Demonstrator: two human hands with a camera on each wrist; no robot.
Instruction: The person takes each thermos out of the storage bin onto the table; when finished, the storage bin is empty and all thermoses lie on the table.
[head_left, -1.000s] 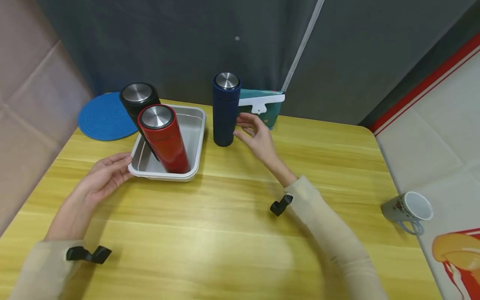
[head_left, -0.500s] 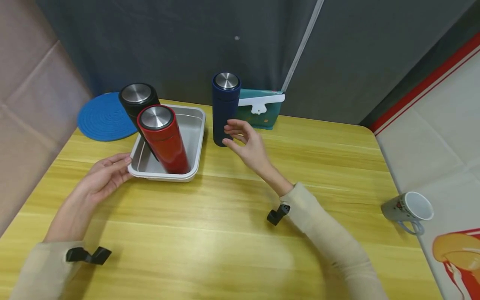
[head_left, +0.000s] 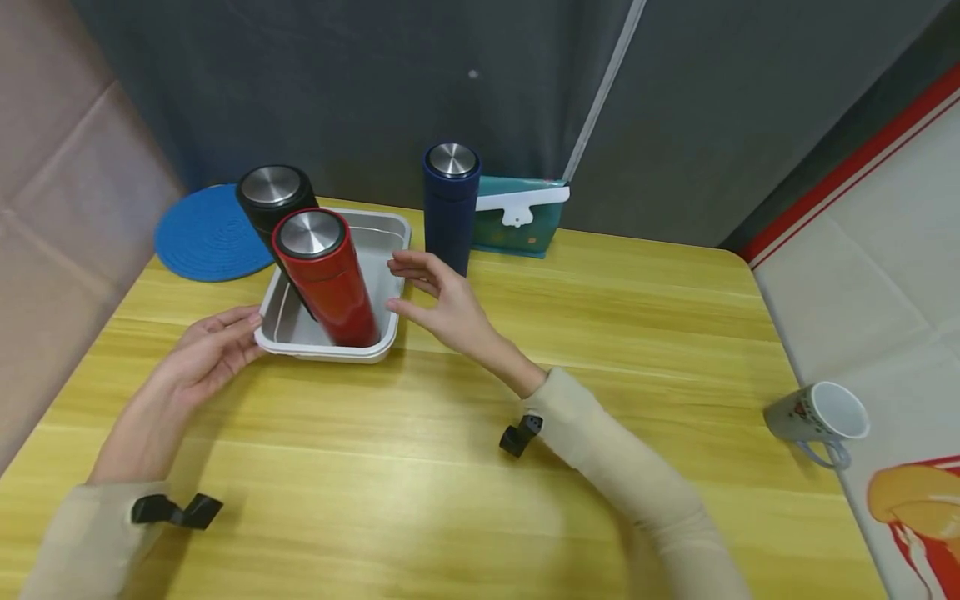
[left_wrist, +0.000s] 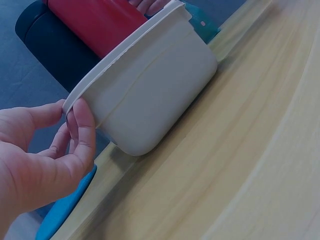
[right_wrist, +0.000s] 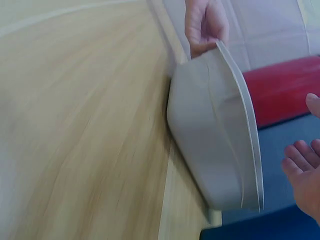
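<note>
Left hand (head_left: 198, 354) pinches the tray (head_left: 390, 258) rim at its left edge; right hand (head_left: 442, 304), grip open and empty, sits just right of it, near the red flask (head_left: 326, 279).

Smooth matt plastic tray (head_left: 396, 275), glossy red flask (head_left: 330, 283) with brushed-metal cap, grained wooden table (head_left: 465, 467)

The lower part of the black flask (head_left: 273, 196) is hidden behind the red flask (head_left: 326, 279). The right hand (head_left: 438, 300) covers the foot of the blue flask (head_left: 450, 204). The orange drawing (head_left: 915, 508) is cut by the right and bottom edges of the head view. The print on the mug (head_left: 813, 417) is too small to read. The right wrist view is blurred and shows only some fingers (right_wrist: 302, 165).
</note>
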